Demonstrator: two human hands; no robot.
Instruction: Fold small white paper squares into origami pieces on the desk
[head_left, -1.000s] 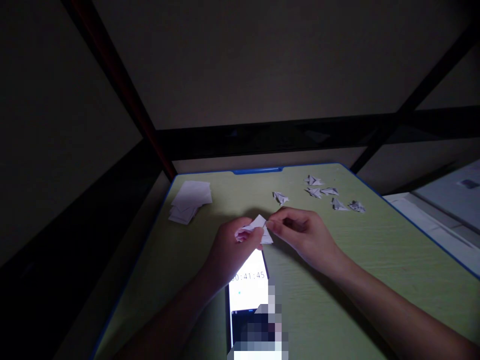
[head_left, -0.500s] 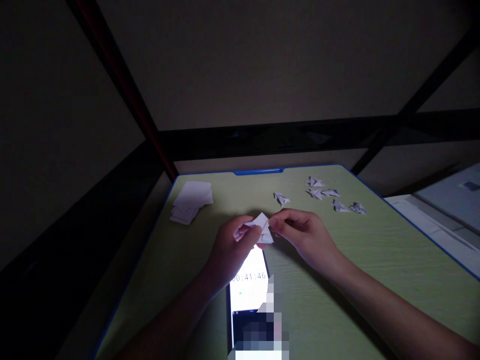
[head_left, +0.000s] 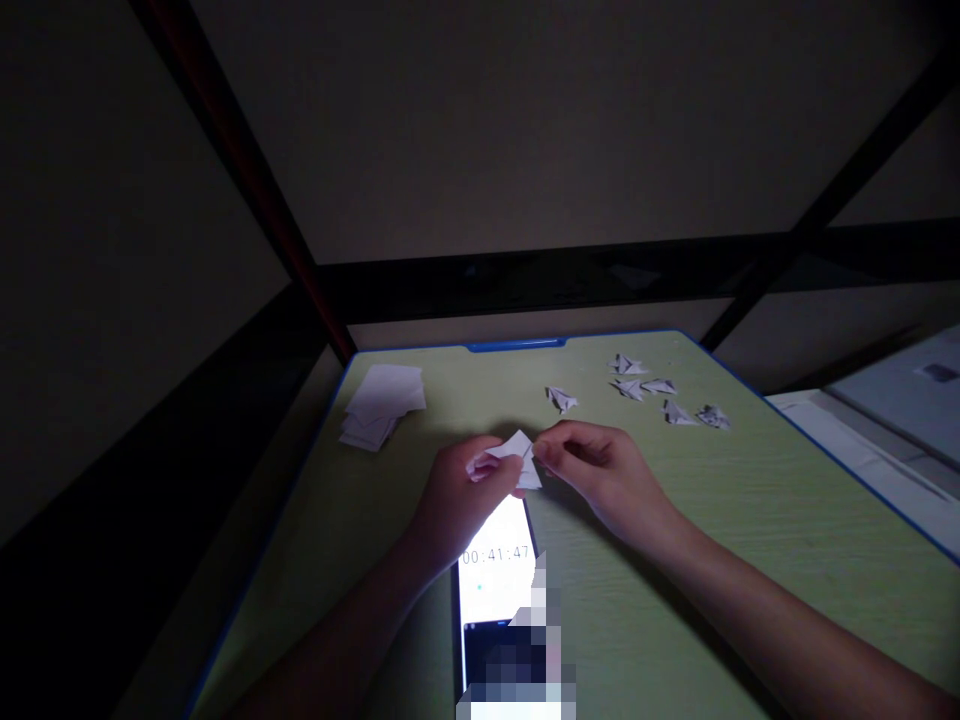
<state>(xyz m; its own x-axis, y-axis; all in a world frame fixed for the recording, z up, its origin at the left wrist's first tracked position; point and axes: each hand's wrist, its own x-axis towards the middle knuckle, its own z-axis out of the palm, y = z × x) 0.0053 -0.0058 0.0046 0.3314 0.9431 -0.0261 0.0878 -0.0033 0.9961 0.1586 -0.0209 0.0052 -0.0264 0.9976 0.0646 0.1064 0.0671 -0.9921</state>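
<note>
A small piece of folded white paper (head_left: 517,444) is held above the table, just beyond a lit phone (head_left: 496,580). My left hand (head_left: 463,492) grips it from the left, thumb pressed on its front face and fingers behind. At the paper's right edge, the thumb and forefinger of my right hand (head_left: 596,462) are pinched on it. A fold line runs near that edge. The back of the paper and some fingertips are hidden.
A stack of white paper sheets (head_left: 386,390) lies at the table's far left. Several folded paper figures (head_left: 630,389) are scattered at the far right, one of them (head_left: 561,399) nearer the middle. The table (head_left: 750,520) has a blue edge; pale boxes (head_left: 900,400) stand beyond its right side.
Both hands keep their hold on the folded paper, with only a slight shift of the right fingers. The phone's counter reads one second more.
</note>
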